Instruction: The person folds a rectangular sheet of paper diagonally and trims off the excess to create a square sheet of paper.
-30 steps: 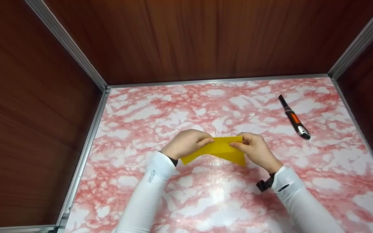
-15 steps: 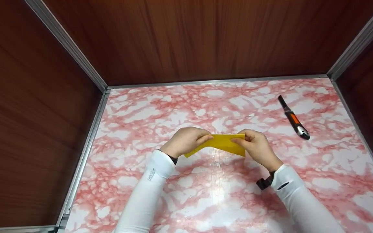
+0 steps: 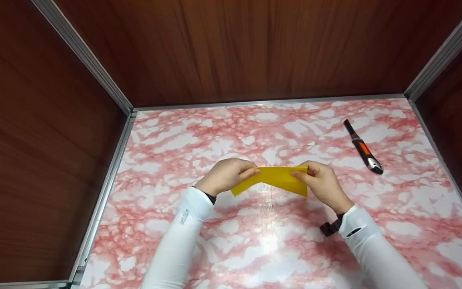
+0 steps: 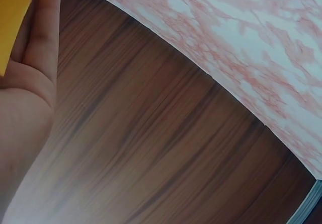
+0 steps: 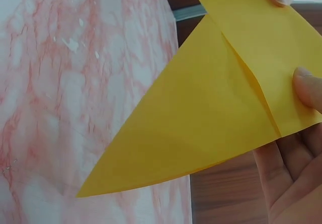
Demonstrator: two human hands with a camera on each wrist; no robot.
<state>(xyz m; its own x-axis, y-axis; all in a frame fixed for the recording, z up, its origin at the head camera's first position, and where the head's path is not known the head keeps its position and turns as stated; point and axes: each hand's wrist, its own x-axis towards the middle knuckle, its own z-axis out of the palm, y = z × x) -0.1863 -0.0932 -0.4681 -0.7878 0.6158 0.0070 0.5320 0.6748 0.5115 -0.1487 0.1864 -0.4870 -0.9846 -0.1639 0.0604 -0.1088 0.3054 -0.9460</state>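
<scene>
A folded sheet of yellow paper [image 3: 276, 173] is stretched between both hands above the table. My left hand [image 3: 231, 175] pinches its left end, thumb on the near face. At the other end my right hand [image 3: 322, 182] pinches the paper between thumb and fingers. In the right wrist view the yellow paper [image 5: 171, 128] shows a folded band along the top and a pointed flap hanging below it. The left wrist view catches only part of the left hand [image 4: 30, 93] and a strip of yellow paper [image 4: 11, 17].
A black utility knife [image 3: 364, 148] with an orange inlay lies on the pink-and-white marbled table [image 3: 183, 136] at the right. Dark wood-grain panels [image 3: 231, 52] with metal edging enclose the back and sides.
Both hands have risen slightly and spread a little apart with the paper. Less of the paper's lower flap shows now than a second ago. The knife stays where it was.
</scene>
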